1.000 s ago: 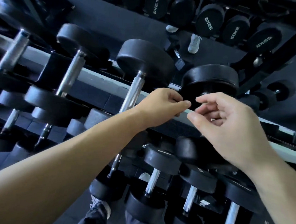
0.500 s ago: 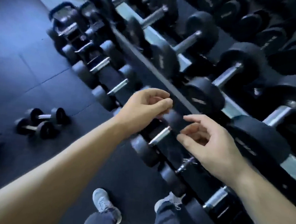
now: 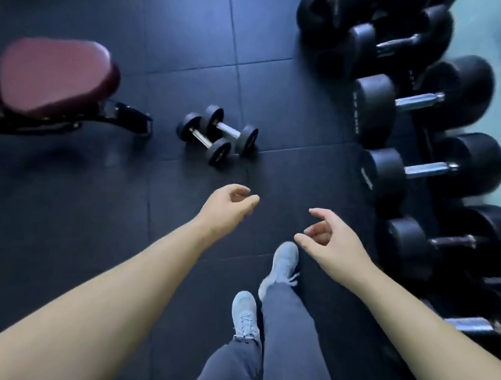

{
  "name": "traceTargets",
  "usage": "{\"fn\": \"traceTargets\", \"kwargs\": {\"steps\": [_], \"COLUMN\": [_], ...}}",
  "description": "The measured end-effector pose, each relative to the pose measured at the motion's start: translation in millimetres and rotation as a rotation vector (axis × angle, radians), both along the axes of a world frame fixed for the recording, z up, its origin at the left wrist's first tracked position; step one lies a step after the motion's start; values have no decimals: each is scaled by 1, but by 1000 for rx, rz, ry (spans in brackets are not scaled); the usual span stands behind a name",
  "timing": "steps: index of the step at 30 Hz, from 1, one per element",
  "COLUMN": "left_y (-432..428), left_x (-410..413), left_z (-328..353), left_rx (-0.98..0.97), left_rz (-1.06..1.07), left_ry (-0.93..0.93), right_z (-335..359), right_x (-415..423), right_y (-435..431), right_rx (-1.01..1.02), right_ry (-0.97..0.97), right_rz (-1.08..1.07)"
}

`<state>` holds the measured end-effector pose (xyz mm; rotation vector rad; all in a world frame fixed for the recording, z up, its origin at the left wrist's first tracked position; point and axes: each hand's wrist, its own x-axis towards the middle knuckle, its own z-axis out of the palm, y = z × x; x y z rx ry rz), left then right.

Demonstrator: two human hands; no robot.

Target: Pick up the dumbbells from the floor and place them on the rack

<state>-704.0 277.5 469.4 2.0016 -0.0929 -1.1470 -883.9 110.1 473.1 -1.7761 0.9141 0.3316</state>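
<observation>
On the dark rubber-tiled floor (image 3: 63, 221), toward 11 o'clock from the hands, lie 2 small dumbbells (image 3: 217, 135) side by side, touching or nearly so, each with black round heads and a bright metal handle. Both rest flat, their handles running from 10 o'clock to 4 o'clock. Neither hand touches them.

Left hand (image 3: 227, 209): at centre, empty, fingers loosely curled with thumb and forefinger close together, a narrow gap between them. It hangs above bare floor, short of the dumbbells at 12 o'clock from it.

Right hand (image 3: 328, 240): at 3 o'clock from the left hand, apart from it, also empty, fingers half bent and the thumb pointing toward 9 o'clock; the grasp is loosely open.

Rack (image 3: 423, 160): along the 3 o'clock edge, loaded with large black dumbbells (image 3: 421, 104) whose chrome handles point toward 3 o'clock. Printed markings on their end faces are too blurred to read. The right forearm passes just beside the lowest visible ones.

Weight bench (image 3: 55, 78): at 9 o'clock, maroon padded seat on a black frame, blurred, near the small dumbbells but apart from them.

At 6 o'clock, 2 grey sneakers (image 3: 282, 266) and grey trouser legs (image 3: 289, 341) stand on the tiles, one foot ahead of the other.
</observation>
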Motion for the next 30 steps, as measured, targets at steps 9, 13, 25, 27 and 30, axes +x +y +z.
{"fn": "traceTargets", "kwargs": {"steps": [9,13,25,27,30], "left_y": [25,25,29,24,16], "left_x": [179,252,410,421,427], "left_z": [-154,-250,-542,-562,-584], "left_rx": [89,110,52,-35,-173], "left_rz": [337,474,512,549,629], "left_ry": [96,139,233,282,378], "right_z": [-150,-246,-522,-544,-556], "right_x": [234,340,538,545,551], "right_y": [-14,-17,11,12,9], "right_rx": [112,103,-73,-102,-119], "right_ry": [70,82,53,62,89], "right_rz": [261,378,714,812,930]}}
